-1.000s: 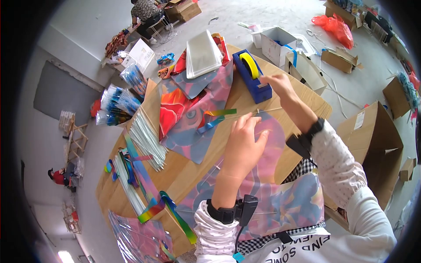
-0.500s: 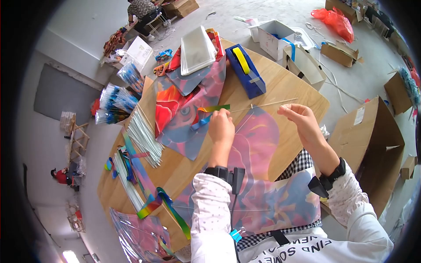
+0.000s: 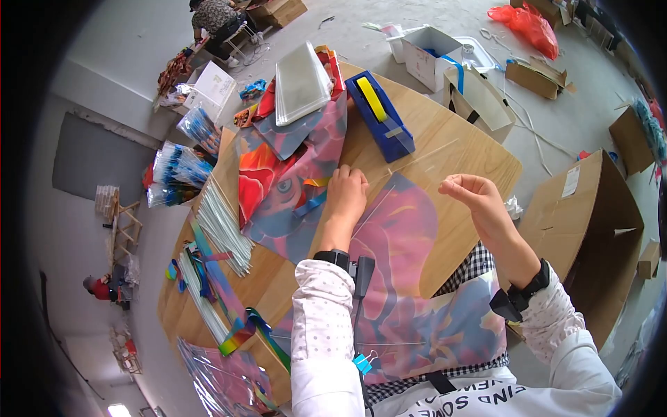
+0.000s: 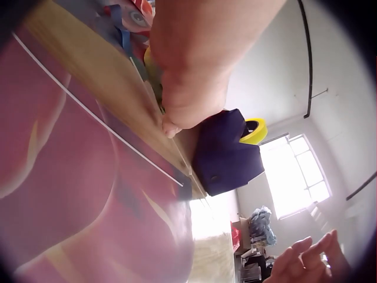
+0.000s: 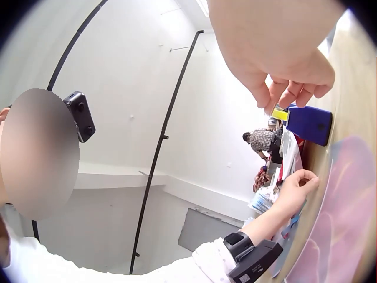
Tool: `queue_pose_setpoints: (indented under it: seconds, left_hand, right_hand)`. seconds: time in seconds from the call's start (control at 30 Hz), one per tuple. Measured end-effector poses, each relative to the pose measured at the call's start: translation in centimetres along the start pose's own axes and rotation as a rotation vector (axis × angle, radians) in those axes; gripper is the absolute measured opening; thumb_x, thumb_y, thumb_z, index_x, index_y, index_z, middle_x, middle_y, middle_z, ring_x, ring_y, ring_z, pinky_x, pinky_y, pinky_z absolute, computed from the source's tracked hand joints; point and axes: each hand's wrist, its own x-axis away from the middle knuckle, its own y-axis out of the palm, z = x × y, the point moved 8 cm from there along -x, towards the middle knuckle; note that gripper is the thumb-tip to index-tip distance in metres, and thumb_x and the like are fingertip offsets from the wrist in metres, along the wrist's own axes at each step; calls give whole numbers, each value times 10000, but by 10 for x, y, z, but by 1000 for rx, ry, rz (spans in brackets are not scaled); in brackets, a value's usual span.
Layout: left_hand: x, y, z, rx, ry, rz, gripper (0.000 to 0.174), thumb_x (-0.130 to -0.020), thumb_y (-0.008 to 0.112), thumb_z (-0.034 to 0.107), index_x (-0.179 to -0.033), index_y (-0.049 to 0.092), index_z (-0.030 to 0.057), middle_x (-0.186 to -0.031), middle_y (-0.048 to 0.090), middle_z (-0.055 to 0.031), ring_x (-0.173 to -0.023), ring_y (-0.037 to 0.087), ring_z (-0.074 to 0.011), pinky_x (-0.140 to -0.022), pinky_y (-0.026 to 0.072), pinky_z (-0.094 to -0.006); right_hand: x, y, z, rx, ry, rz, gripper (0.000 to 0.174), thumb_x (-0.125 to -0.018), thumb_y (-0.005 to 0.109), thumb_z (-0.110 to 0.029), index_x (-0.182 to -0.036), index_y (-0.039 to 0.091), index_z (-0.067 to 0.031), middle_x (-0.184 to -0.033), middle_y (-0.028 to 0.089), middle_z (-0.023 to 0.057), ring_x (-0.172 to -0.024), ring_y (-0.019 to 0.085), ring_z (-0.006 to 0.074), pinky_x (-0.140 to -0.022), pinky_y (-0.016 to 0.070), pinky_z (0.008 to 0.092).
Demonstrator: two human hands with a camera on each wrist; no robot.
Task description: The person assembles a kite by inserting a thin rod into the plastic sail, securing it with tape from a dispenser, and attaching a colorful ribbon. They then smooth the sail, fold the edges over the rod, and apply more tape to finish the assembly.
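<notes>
My left hand (image 3: 345,198) is low over the table, its fingers curled round a thin pale rod (image 3: 439,150) that runs up and right past the tip of a pink-blue printed sheet (image 3: 399,229). In the left wrist view that hand (image 4: 191,76) pinches the rod close to the wood. Raised right of the sheet, my right hand (image 3: 484,205) has thumb and forefinger together on what looks like a faint clear strip of tape, hard to make out. Beyond the hands stands a blue dispenser (image 3: 389,132) with a yellow-cored roll. Ribbon (image 3: 310,203) lies beside my left fingers.
White rods (image 3: 221,226) and rainbow ribbons (image 3: 240,335) lie on the table's left side. Clear sleeves (image 3: 302,87) rest on printed fabric (image 3: 260,184) at the back. A large cardboard box (image 3: 590,215) stands right of the table; a seated person is far behind.
My right hand has left the dispenser and come down and right, thumb and forefinger together. My left hand has moved left from the sheet's tip, and the rod has shifted with it.
</notes>
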Motion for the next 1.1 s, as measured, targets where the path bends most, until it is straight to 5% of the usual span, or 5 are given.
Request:
queue_pose_setpoints:
  seconds: [0.37,0.53,0.6,0.77,1.1]
  left_hand:
    - [97,-119,58,137,-73,10,198,-891,635,-3,-1089,645,-8,-953,677,-175,-921,661,-354,-780,519,-426]
    - [191,-59,74,790,-680,-134,144,-957,608,1,-1089,663,-14,-915,688,-70,-837,696,-143,-706,559,-273]
    - [211,-21,92,1092,-803,-169,117,-990,594,36,-1086,647,-5,-953,684,-65,-863,698,-146,-736,586,-278]
    - [196,18,141,1605,-922,-161,165,-996,614,77,-1133,597,-14,-1012,664,-84,-915,703,-203,-830,621,-342]
    - [144,19,159,1932,-915,-96,210,-964,654,58,-1149,598,-24,-1039,631,-91,-1004,660,-211,-891,628,-419]
  right_hand:
    - [-7,4,-18,37,-34,-27,261,-938,734,-313,-953,712,-53,-964,716,18,-993,627,94,-966,411,275]
    - [-5,13,-26,74,-40,-41,250,-934,739,-304,-958,716,-57,-968,719,20,-995,627,92,-964,414,275]
    - [-4,17,-26,93,-44,-44,252,-932,738,-313,-963,719,-64,-968,720,15,-992,623,84,-945,408,271]
    - [-4,16,-25,169,-22,-34,264,-914,746,-352,-949,725,-91,-976,724,0,-962,604,64,-886,384,265]
    - [2,12,-15,94,12,92,328,-865,765,-393,-927,763,-71,-878,707,-13,-867,555,61,-770,356,264]
